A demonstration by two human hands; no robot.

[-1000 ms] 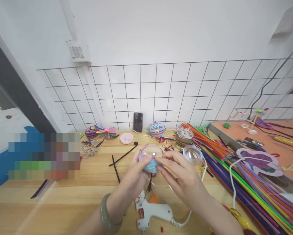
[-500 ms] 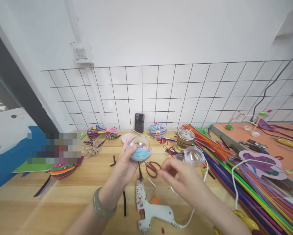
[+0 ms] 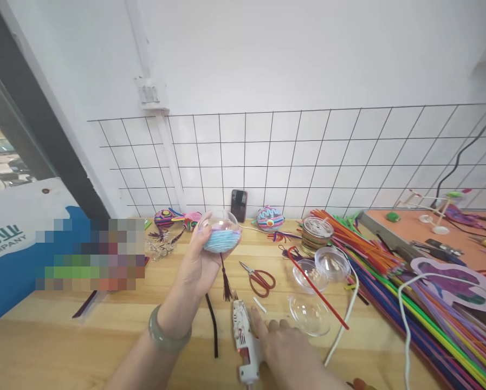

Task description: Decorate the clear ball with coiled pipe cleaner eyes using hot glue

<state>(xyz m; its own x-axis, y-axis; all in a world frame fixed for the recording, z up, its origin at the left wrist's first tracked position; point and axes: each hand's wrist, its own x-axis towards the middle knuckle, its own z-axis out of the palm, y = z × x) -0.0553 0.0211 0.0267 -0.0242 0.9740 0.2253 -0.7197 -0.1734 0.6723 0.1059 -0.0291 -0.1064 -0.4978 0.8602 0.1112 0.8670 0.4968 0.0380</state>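
My left hand [image 3: 202, 265] is wrapped around a clear plastic ball [image 3: 219, 230], raised above the table. Light blue fuzzy strands with a lilac edge cover its lower half, and a dark tassel [image 3: 226, 281] hangs beneath. On the table in front of me lies a white hot glue gun [image 3: 243, 336], nozzle pointing away. My right hand [image 3: 285, 349] is closed over its handle, which the hand mostly hides. Just beyond are red-handled scissors [image 3: 261, 283] and a small white strip [image 3: 259, 304].
Clear plastic half-shells [image 3: 310, 314] and a red pipe cleaner [image 3: 318, 290] lie right of centre, by a lidded cup [image 3: 316, 234]. Bundled pipe cleaners [image 3: 421, 325] fill the right side. Decorated balls [image 3: 270, 218] and a phone [image 3: 238, 205] are along the wall. A white cord [image 3: 352, 303] crosses the table.
My right hand has come down and left from beside the scissors onto the glue gun's handle. My left hand keeps hold of the ball. The view has shifted slightly.
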